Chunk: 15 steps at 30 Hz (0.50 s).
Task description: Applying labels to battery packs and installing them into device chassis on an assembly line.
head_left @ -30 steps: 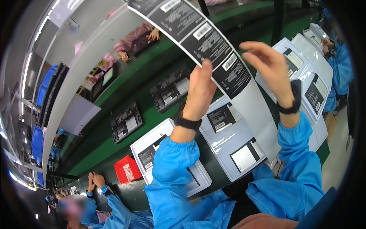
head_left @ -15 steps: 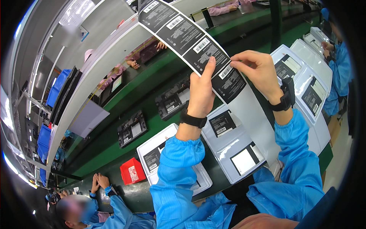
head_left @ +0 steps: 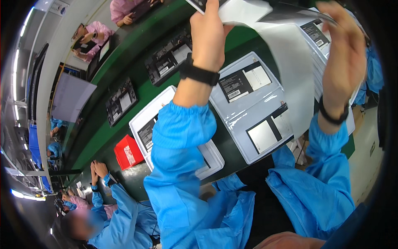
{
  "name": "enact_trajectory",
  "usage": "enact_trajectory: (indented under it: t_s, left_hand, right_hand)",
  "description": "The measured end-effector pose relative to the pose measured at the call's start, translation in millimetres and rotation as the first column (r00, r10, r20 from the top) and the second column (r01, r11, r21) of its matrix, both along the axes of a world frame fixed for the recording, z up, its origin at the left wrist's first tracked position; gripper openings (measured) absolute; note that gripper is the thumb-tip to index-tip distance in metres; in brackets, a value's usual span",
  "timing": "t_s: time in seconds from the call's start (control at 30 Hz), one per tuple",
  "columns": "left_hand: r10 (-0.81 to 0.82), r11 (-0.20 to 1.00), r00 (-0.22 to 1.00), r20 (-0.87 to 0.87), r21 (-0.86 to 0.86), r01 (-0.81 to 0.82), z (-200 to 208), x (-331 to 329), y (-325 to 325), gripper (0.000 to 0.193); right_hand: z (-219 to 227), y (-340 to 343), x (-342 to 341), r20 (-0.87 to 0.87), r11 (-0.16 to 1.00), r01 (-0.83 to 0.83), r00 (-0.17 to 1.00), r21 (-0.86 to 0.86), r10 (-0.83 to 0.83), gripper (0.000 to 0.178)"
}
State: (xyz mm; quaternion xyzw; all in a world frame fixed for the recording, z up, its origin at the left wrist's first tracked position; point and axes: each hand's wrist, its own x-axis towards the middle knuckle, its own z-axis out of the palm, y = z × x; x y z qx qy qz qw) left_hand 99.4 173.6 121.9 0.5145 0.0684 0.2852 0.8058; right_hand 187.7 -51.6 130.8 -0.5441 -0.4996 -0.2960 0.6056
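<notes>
At the top edge my left hand (head_left: 207, 39) is closed on a strip of black printed labels (head_left: 200, 4), only partly in view. The strip's pale backing paper (head_left: 296, 70) curves down between my hands. My right hand (head_left: 344, 58), smeared by motion, is raised to the right of it, fingers pinching the end of a black label (head_left: 294, 14) that is lifted off the backing. Below lies a white tray (head_left: 244, 110) with an upper battery pack (head_left: 236, 86) and a lower battery pack (head_left: 263, 135), whose left part shows a bare pale face.
Another white tray (head_left: 213, 155) lies partly under my left forearm, beside a red bin (head_left: 128, 152). Opened black electronic units (head_left: 121, 101) rest on the green bench. More trays stand at right. A co-worker in blue (head_left: 124, 211) sits at left; people in pink work across the bench.
My right hand has moved right and up, pulling a label off the backing. My left hand with the strip has gone up, partly out of view. The whole view has shifted.
</notes>
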Motion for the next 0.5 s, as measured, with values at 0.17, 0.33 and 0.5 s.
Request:
enact_trajectory:
  t_s: [0.17, 0.33, 0.5]
  left_hand:
    - [0.002, 0.714, 0.989, -0.151, 0.692, 0.104, -101.5, -113.5, -67.4, 0.091]
    - [-0.473, 0.873, 0.785, -0.399, -0.330, 0.358, -103.2, -152.2, -126.4, 0.039]
    - [-0.370, 0.780, 0.411, -0.834, -0.038, 0.624, -97.5, -149.5, -103.8, 0.023]
  right_hand:
    - [-72.7, -48.0, -83.6, -0.608, 0.935, -0.337, 0.721, 0.112, 0.333, 0.018]
    - [-122.7, -94.3, -117.9, -0.940, 0.765, -0.636, 0.191, 0.101, 0.283, 0.023]
    - [-120.9, -95.6, -65.1, -0.443, 0.563, -0.350, 0.896, -0.749, -0.034, 0.043]
